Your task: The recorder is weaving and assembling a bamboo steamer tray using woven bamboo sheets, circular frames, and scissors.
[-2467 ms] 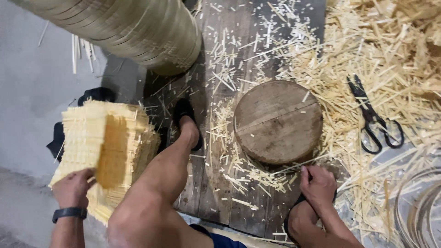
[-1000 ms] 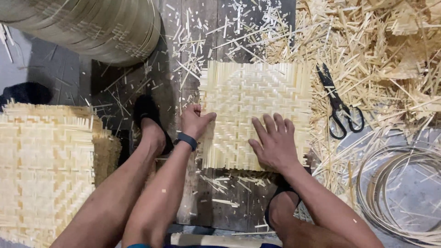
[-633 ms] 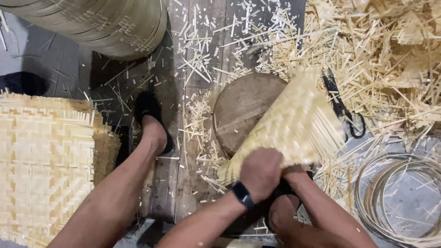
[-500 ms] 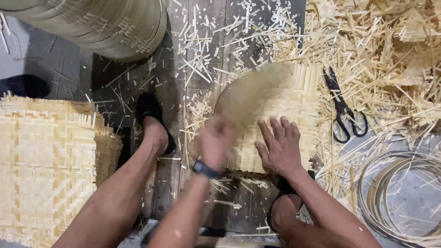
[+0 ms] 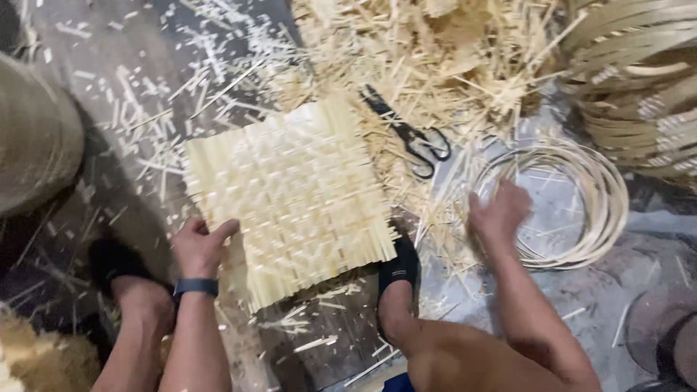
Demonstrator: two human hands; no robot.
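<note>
A square woven bamboo mat [image 5: 290, 196] lies flat in front of me on the floor. My left hand [image 5: 200, 245] presses on its near left corner, fingers resting on the weave. My right hand [image 5: 499, 212] reaches out to the right and touches the near edge of a coil of thin bamboo hoops [image 5: 563, 203]; it is blurred, and I cannot tell whether it grips a hoop. My right foot in a black sock [image 5: 398, 267] rests against the mat's near right corner.
Black scissors [image 5: 410, 138] lie just right of the mat among a heap of bamboo offcuts [image 5: 435, 58]. A large woven basket [image 5: 36, 134] sits at the left, and stacked bamboo rims [image 5: 642, 80] at the upper right. Splinters litter the dark floor.
The mat has been flattened over the round wooden block, which is now hidden. My right hand left the mat and moved right to the hoop coil. The view has swung to the right.
</note>
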